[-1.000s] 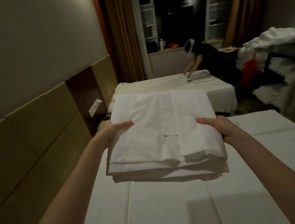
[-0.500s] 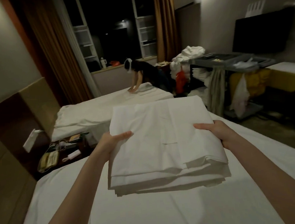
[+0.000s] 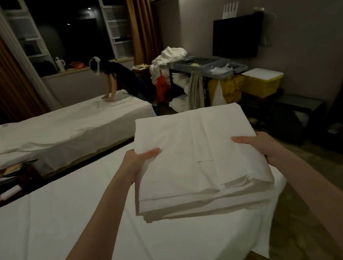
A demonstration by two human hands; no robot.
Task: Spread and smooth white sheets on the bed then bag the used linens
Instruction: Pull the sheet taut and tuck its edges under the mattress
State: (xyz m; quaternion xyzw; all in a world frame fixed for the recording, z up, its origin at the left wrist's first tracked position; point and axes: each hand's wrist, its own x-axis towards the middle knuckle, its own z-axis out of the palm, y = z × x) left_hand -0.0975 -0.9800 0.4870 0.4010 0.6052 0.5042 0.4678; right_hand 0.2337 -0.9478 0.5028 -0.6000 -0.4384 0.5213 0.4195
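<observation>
Above the near bed (image 3: 76, 229), a folded stack of white sheets (image 3: 197, 158) hangs in the air, held at both sides. Left hand (image 3: 136, 163) grips its left edge, thumb on top, fingers underneath. Right hand (image 3: 258, 147) grips the right edge likewise. Beyond, another person (image 3: 117, 76) leans on the far bed (image 3: 63, 124) near a cart (image 3: 204, 65).

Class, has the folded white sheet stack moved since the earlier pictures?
Yes. The folded sheet stack has swung right, from beside the headboard wall towards the foot corner of the near bed.
</observation>
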